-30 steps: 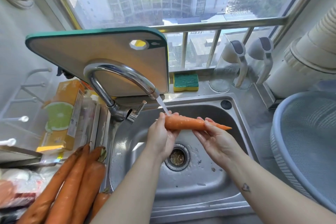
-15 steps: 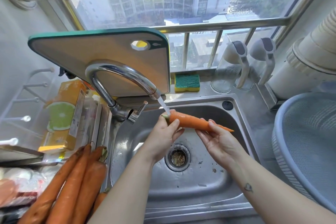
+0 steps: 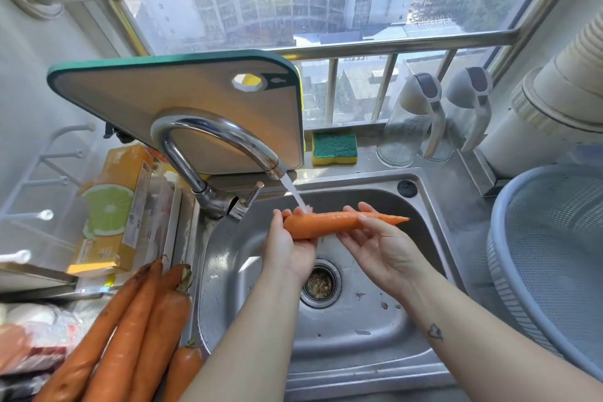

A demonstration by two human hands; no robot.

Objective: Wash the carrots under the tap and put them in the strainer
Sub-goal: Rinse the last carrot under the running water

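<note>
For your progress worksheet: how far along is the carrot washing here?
Done: nothing shows in the visible part of the strainer. In hand: left hand and right hand hold one carrot under the running tap. Left: four carrots wait beside the sink.

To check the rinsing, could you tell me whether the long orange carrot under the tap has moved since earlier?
Yes, slightly: the carrot has levelled, its tip rising towards the round black overflow cap.

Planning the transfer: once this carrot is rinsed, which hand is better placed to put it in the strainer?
Right, probably. The right hand holds the carrot at its thin end, nearest the strainer, right of the sink; the left hand grips the thick end under the tap.
</note>
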